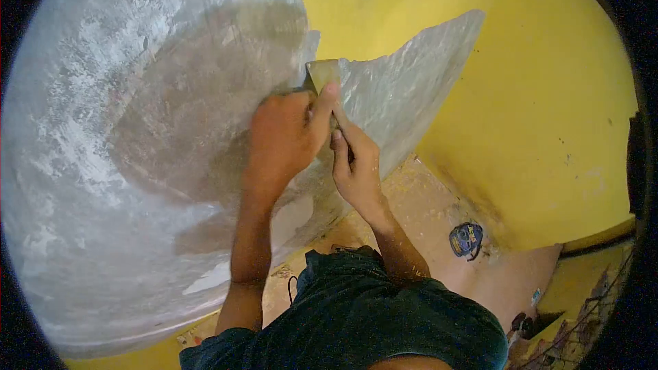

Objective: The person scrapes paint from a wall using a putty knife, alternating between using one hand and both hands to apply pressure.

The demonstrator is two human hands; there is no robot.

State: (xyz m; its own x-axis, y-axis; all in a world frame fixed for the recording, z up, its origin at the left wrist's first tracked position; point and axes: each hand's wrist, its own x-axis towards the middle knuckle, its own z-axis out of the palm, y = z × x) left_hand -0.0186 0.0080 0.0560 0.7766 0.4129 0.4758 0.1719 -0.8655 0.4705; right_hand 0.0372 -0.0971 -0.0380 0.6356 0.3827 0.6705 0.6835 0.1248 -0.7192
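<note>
A flat scraper (324, 70) is held with its wide blade against the wall, where yellow paint (391, 7) borders a bare grey patch (404, 82). My right hand (358, 168) is closed round the scraper's narrow handle. My left hand (284, 138), slightly blurred, has its fingers curled and its thumb side pressed on the lower part of the blade. The rest of the blade's near side is hidden behind this hand. To the left spreads a wide grey surface (75, 130) with whitish smears and a brownish area.
Below the wall is a light brown floor (439, 212) with yellow flakes. On it, to the right, lies a dark blue rounded object (466, 240) with yellow lettering. Farther lower right are dark items (522, 325) and thin branch-like strands (582, 329).
</note>
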